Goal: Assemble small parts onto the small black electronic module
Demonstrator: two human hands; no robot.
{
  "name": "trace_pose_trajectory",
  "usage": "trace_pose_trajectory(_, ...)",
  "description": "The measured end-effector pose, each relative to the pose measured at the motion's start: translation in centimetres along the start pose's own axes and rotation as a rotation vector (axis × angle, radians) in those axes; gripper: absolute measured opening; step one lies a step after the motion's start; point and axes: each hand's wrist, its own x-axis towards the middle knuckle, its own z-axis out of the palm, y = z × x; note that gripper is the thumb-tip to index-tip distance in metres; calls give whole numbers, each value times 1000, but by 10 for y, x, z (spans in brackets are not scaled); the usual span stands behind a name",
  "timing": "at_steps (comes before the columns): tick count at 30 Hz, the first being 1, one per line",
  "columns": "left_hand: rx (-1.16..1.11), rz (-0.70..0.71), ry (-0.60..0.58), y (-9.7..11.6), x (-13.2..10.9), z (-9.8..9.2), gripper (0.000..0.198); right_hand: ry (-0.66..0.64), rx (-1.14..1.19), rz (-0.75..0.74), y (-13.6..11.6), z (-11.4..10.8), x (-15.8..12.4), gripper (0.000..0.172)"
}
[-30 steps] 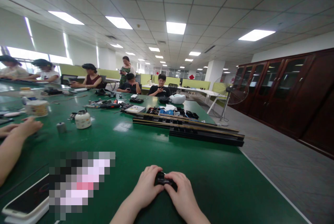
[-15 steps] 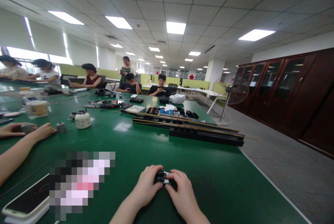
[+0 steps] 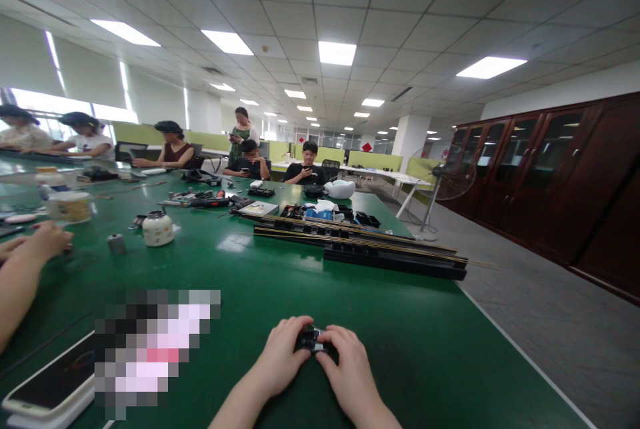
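Low over the near part of the green table (image 3: 240, 322), a small black device with silvery parts (image 3: 313, 340) sits between my two hands. My left hand (image 3: 286, 351) grips its left end, thumb in front and fingers behind. The right end is pinched by my right hand (image 3: 345, 359), with thumb and fingers curled around it. Much of the device is hidden by my fingers, and its exact kind is too small to make out. To the left lies a phone (image 3: 55, 376), beside a blurred-out patch.
Black rails with thin brass-coloured rods (image 3: 395, 259) lie beyond my hands. A white jar (image 3: 158, 228) and a grey cylinder (image 3: 117, 244) stand to the left, near a co-worker's hands (image 3: 47, 242). Tools (image 3: 210, 200) lie farther back. A fan (image 3: 440, 179) stands beyond the table.
The co-worker's hands at the left have drawn back leftward, away from the grey cylinder on the table. My own hands and the black device show no visible change.
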Motion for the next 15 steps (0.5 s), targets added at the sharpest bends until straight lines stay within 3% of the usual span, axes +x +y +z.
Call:
trace_pose_trajectory(7,-17,-11,7,1,-1,-1,45,93,151,-30,3,0,3,16)
trace_pose_trajectory(15,-17,-33,12,1,-1,-1,47,240,164,11,13,3,4,26)
